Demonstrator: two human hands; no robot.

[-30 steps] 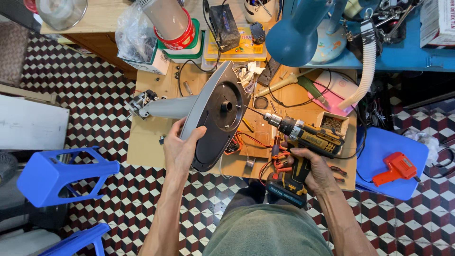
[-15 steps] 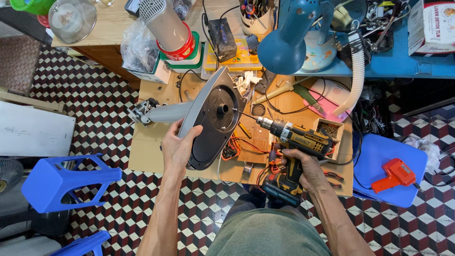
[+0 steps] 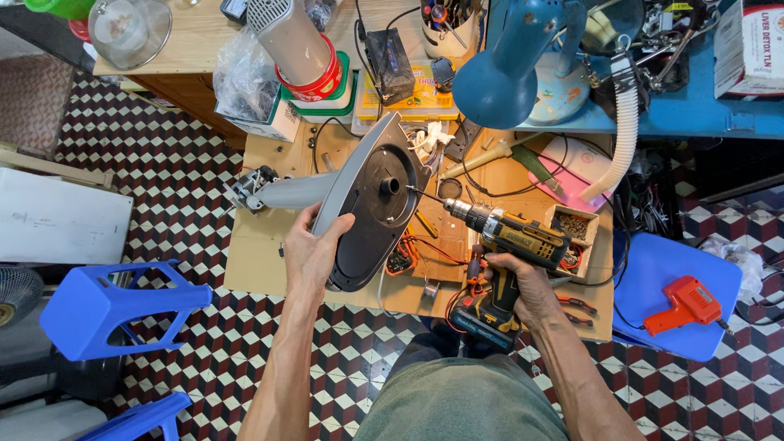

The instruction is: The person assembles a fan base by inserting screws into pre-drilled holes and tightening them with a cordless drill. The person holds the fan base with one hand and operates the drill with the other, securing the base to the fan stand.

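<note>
Now the left hand (image 3: 314, 249) grips the rim of the grey fan base (image 3: 371, 204), fingers curled over its edge, holding it tilted up on edge above the bench (image 3: 261, 245); the right hand (image 3: 523, 286) is wrapped tight around the grip of the yellow drill (image 3: 510, 237), its bit pointed at the hub near the middle of the base, tip at or just beside it; whether it is seated in a screw I cannot tell. To do this well, I'd say keep the bit square to the face of the base, keep the left hand firm so the base cannot spin or rock, and keep those fingers clear of the bit's line; light trigger, steady push.

Bench: a low board, badly cluttered; red and black wires (image 3: 408, 253) lie just beside the base, a small box of screws (image 3: 576, 233) sits near the drill, pliers with red handles (image 3: 576, 310) lie at the near edge; a white corrugated hose (image 3: 625, 131) hangs down at the right. A blue lamp (image 3: 498, 77) leans over from the blue table (image 3: 719, 114) behind; a glass bowl (image 3: 126, 33) and a grey cylinder on red and green tubs (image 3: 298, 49) stand on the wooden table at the back. Floor: checked tile in red, black and white; a blue stool (image 3: 106, 306) lies tipped at the left, and a red tool (image 3: 682, 302) rests on a blue seat (image 3: 653, 269) at the right.
</note>
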